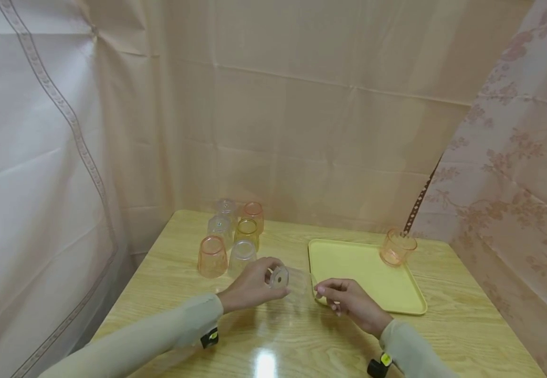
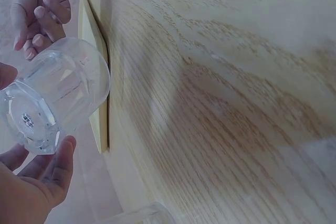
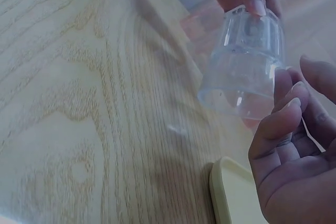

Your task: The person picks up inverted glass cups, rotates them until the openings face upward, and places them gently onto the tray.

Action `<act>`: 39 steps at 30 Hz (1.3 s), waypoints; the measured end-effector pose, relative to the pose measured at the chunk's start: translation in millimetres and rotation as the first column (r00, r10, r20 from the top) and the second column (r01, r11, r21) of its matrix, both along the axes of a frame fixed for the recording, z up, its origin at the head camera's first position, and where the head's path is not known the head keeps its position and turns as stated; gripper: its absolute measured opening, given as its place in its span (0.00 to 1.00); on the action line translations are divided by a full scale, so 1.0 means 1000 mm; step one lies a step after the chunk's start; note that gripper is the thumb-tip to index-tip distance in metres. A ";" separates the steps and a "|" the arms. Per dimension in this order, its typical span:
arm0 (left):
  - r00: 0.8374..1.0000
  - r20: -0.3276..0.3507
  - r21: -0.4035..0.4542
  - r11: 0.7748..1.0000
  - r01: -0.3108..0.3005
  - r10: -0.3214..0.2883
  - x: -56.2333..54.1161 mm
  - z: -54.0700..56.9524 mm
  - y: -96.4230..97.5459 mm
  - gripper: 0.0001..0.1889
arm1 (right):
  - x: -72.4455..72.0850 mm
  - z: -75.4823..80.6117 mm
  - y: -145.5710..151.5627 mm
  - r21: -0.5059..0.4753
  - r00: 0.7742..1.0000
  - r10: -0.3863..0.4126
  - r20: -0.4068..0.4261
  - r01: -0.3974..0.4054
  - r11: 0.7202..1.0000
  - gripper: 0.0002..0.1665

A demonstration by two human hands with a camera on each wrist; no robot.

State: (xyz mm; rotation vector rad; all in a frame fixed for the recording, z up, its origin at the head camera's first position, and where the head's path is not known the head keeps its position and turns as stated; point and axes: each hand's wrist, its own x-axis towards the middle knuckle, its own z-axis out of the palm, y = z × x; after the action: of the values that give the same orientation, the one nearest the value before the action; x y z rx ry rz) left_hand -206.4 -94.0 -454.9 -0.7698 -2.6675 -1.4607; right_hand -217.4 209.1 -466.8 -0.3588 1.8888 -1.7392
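Note:
A clear glass (image 1: 297,283) lies tilted on its side in the air above the table, its base toward the left and its mouth toward the right. My left hand (image 1: 256,283) grips it round the base end, with thumb and fingertips on opposite sides, as the left wrist view shows (image 2: 58,93). Close to the glass's rim is my right hand (image 1: 351,302), its fingers loosely bent. In the right wrist view its thumb and fingertips (image 3: 286,108) stand apart beside the rim; whether a fingertip touches the glass is hard to tell.
Left of centre, several upturned glasses stand grouped: orange (image 1: 212,257), yellow (image 1: 247,233), clear (image 1: 242,258) and others behind. On the right lies a yellow tray (image 1: 358,262) with an upright orange glass (image 1: 396,249) at its far right corner. Curtains surround the wooden table (image 1: 179,236).

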 end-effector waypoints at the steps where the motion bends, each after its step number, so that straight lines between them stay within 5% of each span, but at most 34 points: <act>1: 1.000 -0.002 0.000 1.000 0.002 -0.002 0.000 0.000 0.000 0.23 | 0.001 0.000 0.000 0.005 1.000 0.001 0.002 -0.001 1.000 0.26; 17: 0.999 0.014 0.028 0.999 -0.036 0.036 0.003 -0.002 0.004 0.25 | 0.004 -0.007 -0.005 0.049 0.991 -0.136 0.005 0.136 0.989 0.26; 22: 0.999 0.007 0.040 0.999 -0.031 0.031 0.002 -0.004 0.007 0.26 | 0.004 -0.008 -0.003 0.029 0.992 -0.123 0.018 0.123 0.992 0.32; 29: 1.000 0.009 0.025 1.000 -0.015 0.015 -0.001 -0.006 0.009 0.25 | 0.000 -0.010 -0.001 -0.046 0.993 -0.115 0.034 0.117 0.992 0.25; 39: 1.000 0.017 -0.046 0.999 0.024 -0.023 -0.006 -0.005 0.011 0.35 | -0.001 -0.003 0.000 -0.029 0.978 -0.190 -0.084 0.188 0.982 0.25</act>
State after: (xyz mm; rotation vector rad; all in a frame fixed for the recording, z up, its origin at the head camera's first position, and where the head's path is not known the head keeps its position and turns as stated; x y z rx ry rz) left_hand -211.9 -82.6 -460.3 -0.7982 -2.7229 -1.4213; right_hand -218.0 209.5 -469.9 -0.2737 2.0245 -1.8951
